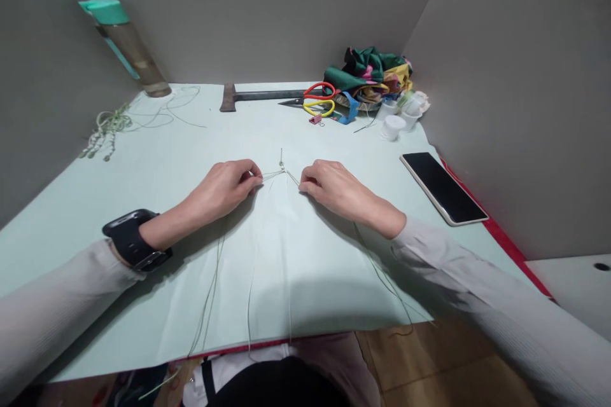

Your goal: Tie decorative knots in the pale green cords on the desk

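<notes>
A small knot of thin cords (283, 170) lies at the middle of the pale table, below an upright pin (281, 156). My left hand (236, 183) pinches green cords on the knot's left side, and their ends trail down to the table's front edge. On the other side my right hand (326, 183) pinches more cords, whose tails run out below the wrist toward the front right edge. Two pale strands hang straight down between my hands and over the front edge. The cords run taut from the knot to both hands.
On the pale tabletop (191, 305), a bottle (136, 54) and corded bundle (105, 130) stand at left. A hammer-like tool (229, 98), scissors (319, 107), clip (316, 119), fabrics (372, 73) and white containers (392, 127) are behind my hands. A phone (443, 188) lies right.
</notes>
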Tool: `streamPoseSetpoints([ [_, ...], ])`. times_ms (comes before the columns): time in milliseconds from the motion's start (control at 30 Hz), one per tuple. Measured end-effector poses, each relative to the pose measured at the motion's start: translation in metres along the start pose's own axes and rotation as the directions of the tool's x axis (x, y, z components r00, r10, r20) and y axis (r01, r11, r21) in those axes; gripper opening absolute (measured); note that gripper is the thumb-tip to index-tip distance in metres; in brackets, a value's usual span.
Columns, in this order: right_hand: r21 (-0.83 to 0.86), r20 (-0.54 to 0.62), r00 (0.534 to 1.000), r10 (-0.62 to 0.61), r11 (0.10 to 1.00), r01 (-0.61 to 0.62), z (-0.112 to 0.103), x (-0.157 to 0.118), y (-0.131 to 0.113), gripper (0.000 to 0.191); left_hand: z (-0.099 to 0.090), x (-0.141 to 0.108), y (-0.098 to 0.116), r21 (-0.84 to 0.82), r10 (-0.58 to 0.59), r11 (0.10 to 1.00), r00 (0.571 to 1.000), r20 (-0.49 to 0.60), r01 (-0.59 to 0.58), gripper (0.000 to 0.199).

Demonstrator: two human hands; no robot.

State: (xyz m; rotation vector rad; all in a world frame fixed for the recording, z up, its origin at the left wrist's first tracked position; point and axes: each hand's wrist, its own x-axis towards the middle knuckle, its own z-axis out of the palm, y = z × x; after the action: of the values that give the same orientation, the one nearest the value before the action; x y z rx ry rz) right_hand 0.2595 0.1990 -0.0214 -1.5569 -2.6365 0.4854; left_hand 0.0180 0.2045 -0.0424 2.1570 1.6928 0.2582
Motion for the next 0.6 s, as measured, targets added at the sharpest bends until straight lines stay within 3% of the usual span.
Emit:
streamPoseSetpoints([
  [367,0.187,0.008,0.999,0.033,0.982,-0.034,0.007,-0.006,0.007,0.025,0.000,-0.009,0.000,-0.043,-0.036,0.998,0.999,0.014,0.037,0.026],
  [600,0.368,0.030,0.998,0.046,0.928,-0.054,0.007,-0.008,0.012,0.027,-0.002,-0.014,0.002,-0.197,-0.053,0.977,0.991,0.126,0.077,0.028],
])
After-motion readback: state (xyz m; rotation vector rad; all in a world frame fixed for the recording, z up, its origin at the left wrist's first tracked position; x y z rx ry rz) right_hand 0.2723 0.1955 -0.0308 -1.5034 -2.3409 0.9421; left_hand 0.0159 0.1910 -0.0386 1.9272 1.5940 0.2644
